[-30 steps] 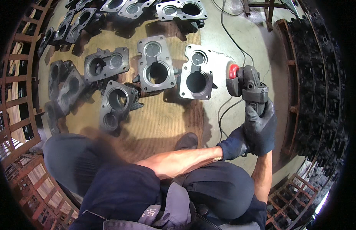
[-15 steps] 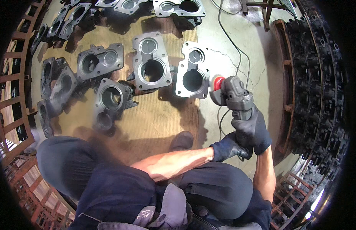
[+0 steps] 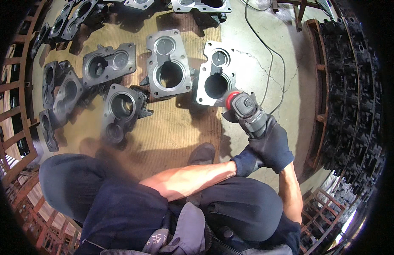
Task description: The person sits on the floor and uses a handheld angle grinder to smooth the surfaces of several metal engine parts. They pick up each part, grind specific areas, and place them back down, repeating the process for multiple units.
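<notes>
In my gloved right hand (image 3: 272, 145) is a grey angle grinder (image 3: 246, 108), gripped round its body. My gloved left hand (image 3: 248, 161) is closed at the rear end of the tool, its fingers mostly hidden behind the right hand. The grinder's red disc (image 3: 232, 99) meets the lower right edge of a metal casting (image 3: 206, 90). This casting has a flat machined face with one large bore, one smaller round recess and bolt holes. Just left of it stands a similar casting (image 3: 153, 70), apart from both hands.
More castings (image 3: 107, 63) stand on the ribbed tan sheet (image 3: 171, 136), to the left and far side. A black cord (image 3: 271, 57) loops over the concrete floor. Stacked dark parts (image 3: 347, 97) line the right; a rusty metal rack (image 3: 14, 89) edges the left.
The grinder has swung left and tilted, its disc coming from beside the casting onto its edge. Both hands have moved slightly left and up with it. The view has shifted a little.
</notes>
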### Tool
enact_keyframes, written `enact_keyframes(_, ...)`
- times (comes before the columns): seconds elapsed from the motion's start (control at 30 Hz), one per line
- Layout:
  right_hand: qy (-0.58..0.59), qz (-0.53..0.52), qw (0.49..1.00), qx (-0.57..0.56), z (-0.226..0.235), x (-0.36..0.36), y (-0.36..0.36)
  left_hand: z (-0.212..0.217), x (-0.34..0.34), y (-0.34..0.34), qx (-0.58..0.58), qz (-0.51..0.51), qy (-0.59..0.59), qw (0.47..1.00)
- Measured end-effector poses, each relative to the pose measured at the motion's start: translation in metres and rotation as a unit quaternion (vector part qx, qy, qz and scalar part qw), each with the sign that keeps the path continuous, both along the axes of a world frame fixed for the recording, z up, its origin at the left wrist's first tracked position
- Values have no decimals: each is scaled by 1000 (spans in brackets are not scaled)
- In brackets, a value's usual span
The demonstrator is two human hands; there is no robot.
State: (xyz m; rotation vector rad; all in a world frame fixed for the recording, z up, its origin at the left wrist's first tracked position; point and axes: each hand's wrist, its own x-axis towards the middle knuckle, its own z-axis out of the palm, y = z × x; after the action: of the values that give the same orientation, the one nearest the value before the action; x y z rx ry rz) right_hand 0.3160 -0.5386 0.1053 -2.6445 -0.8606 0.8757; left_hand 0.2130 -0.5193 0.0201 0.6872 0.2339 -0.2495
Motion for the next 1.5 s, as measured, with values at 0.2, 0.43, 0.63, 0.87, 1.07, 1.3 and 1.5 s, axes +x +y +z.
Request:
enact_keyframes(0.2,16,51,999,6,9,-15,43,-16,-17,6,61,87,-17,994)
enact_keyframes(0.43,19,64,997,-37,18,-20,54,16,-25,44,156,7,5,988)
enact_keyframes(0.63,14,102,995,16,5,-6,65,-16,-9,22,205,121,-18,971)
enact_keyframes(0.87,-28,82,996,12,10,38,101,-17,47,68,176,104,-60,977)
enact_keyframes(1.07,12,91,996,4,8,31,89,-20,32,39,244,118,-37,962)
enact_keyframes(1.3,6,134,991,7,8,51,118,-25,54,66,253,129,-38,958)
enact_keyframes(1.5,-2,117,993,14,5,75,135,-17,75,93,258,128,-40,957)
